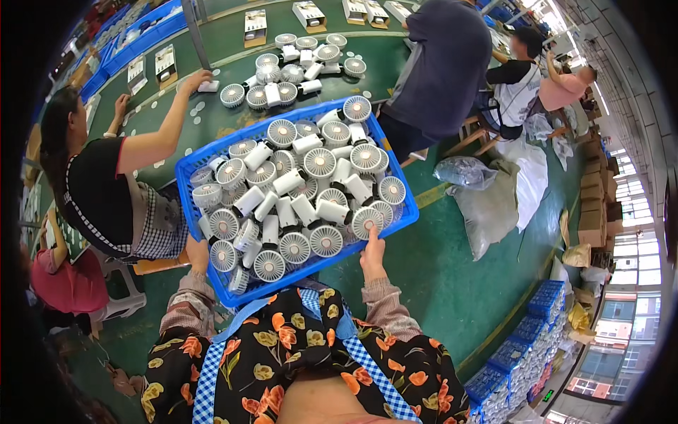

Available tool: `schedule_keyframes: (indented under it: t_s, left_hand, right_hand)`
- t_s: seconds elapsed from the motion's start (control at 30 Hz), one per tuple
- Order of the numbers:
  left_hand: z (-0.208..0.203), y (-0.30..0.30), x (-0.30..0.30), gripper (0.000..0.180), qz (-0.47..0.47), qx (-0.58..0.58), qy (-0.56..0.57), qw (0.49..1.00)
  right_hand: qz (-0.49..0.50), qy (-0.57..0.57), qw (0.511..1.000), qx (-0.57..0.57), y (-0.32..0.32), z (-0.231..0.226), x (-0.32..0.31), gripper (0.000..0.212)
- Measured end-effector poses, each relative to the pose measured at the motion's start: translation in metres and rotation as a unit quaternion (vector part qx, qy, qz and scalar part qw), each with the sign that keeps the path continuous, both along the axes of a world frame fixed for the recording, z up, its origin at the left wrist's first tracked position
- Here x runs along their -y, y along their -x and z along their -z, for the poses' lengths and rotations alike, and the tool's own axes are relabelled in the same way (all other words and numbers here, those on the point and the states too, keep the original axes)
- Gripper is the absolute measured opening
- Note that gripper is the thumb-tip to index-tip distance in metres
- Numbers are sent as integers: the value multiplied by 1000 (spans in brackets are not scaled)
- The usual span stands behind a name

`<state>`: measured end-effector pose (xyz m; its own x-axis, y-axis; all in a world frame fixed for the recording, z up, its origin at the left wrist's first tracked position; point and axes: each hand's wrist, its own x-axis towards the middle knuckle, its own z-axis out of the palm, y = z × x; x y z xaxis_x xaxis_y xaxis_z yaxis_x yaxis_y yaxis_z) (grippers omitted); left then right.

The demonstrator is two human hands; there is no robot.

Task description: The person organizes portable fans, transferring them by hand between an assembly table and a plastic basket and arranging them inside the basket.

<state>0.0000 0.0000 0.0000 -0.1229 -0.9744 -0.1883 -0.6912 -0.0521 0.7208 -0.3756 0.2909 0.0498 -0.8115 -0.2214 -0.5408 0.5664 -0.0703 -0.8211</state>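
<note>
A blue plastic crate (412, 205) heaped with white handheld fans (320, 162) is held up in front of my body, its far edge close to the green worktable. My left hand (197, 256) grips the crate's left side, its fingers mostly hidden by the wall. At the near right, my right hand (372, 256) is closed on the rim, the thumb up beside a fan head. The fans lie jumbled, round grilles and white handles pointing all ways. Beyond the crate, a pile of similar fans (291, 73) rests on the table.
At the left a person in a checked apron (106, 177) reaches over the green table (229, 60). A person in a dark shirt (445, 78) stands at the right. Sacks (484, 205) lie on the floor; stacked blue crates (526, 332) and cardboard boxes (593, 205) line the right.
</note>
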Motion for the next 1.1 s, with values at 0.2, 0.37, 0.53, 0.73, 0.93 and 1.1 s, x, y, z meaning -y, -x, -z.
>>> schedule_keyframes:
  t_s: [0.2, 0.37, 0.53, 0.73, 0.93, 1.1]
  left_hand:
    - [-27, 12, -18, 31, -3, -23, -16, 1000]
    - [-15, 11, -13, 23, 21, -66, 57, 996]
    - [-12, 3, -13, 28, 2, -28, 9, 1000]
    - [-21, 10, -16, 26, -11, -5, -4, 1000]
    - [-16, 4, -24, 36, -12, 9, 33, 999]
    - [-49, 13, -58, 44, -90, 76, 202, 972]
  right_hand:
    - [-27, -25, 999, 30, 3, -23, -18, 33]
    - [-43, -166, 963, -206, 18, -2, -46, 52]
    - [-200, -349, 739, -540, 3, -56, -21, 68]
    - [-447, -385, 567, -575, -1, -79, 54, 68]
    - [-522, -395, 543, -526, 21, -54, 82, 51]
    - [-496, -264, 705, -433, 67, -79, 70, 52]
